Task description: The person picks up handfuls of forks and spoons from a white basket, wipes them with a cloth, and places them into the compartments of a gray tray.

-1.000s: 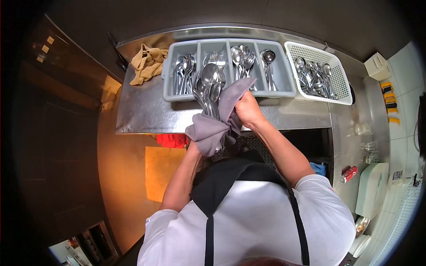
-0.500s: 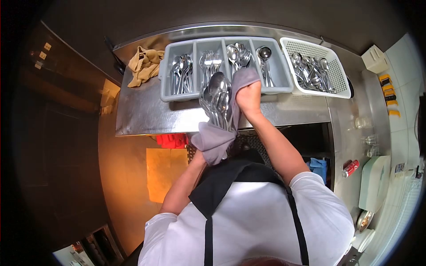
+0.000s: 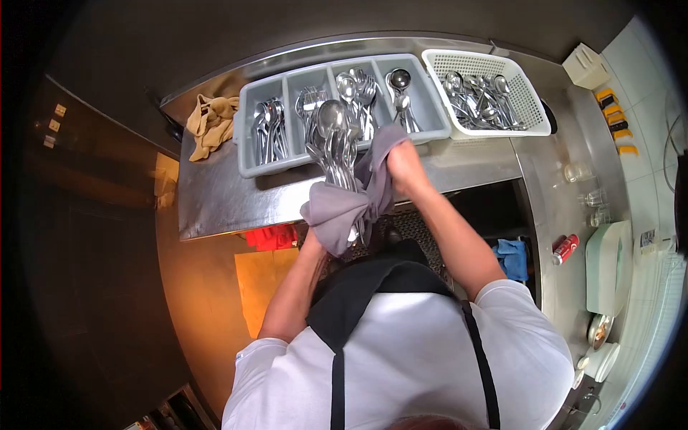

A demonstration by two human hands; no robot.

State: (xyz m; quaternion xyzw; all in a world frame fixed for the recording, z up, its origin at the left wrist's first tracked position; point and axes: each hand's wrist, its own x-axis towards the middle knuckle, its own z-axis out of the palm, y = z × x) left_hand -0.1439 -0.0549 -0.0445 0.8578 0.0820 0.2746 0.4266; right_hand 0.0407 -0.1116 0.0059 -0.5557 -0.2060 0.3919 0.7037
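My left hand (image 3: 316, 241) is mostly hidden under a grey cloth (image 3: 334, 215), closed through it around the handles of a bunch of spoons (image 3: 332, 140). The spoons' bowls point up and away from me, just in front of the cutlery tray (image 3: 251, 172); other cutlery may be among them. My right hand (image 3: 405, 168) grips the other end of the same cloth, to the right of the bunch, its fingers partly covered by fabric. Behind both hands, the grey tray's compartments hold spoons (image 3: 269, 129), forks (image 3: 311, 100), mixed spoons and forks, and a ladle (image 3: 400, 79).
Right of the tray stands a white perforated basket (image 3: 534, 89) full of loose cutlery. A tan cloth (image 3: 211, 125) lies at its left on the steel counter (image 3: 222, 204). Along the right side counter are glasses (image 3: 593, 198), a red can (image 3: 565, 249) and a pale green container (image 3: 603, 265).
My view has turned slightly, so the tray and basket sit further left. My right hand has lowered a little with its end of the cloth; the spoons stay in my left hand.
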